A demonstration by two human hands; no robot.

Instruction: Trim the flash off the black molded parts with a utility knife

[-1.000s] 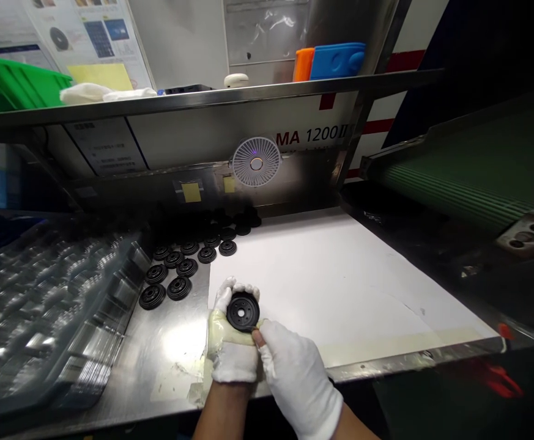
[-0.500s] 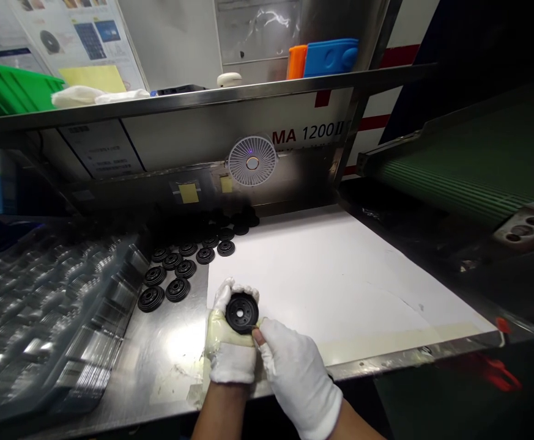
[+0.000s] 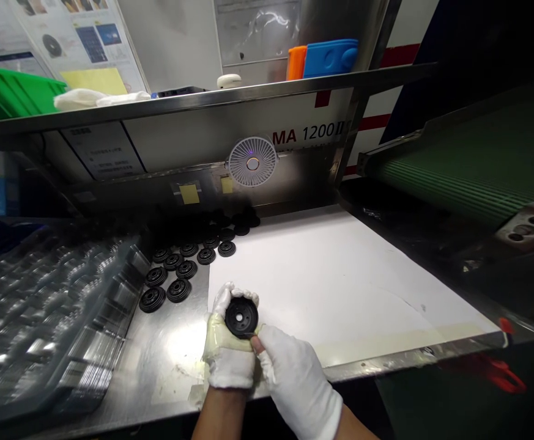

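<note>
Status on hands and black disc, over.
Left hand holding black disc. Right hand at its near rim. Other discs off left, clear of both hands.

Underside of black disc (image 3: pixel 245 313) hidden by left hand (image 3: pixel 223 342), green bin (image 3: pixel 14 93) cut off

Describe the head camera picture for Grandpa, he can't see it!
A gloved left hand holds a round black disc, with the gloved right hand at its lower edge. A white sheet lies on the metal table; more black discs and clear trays are on the left.
</note>
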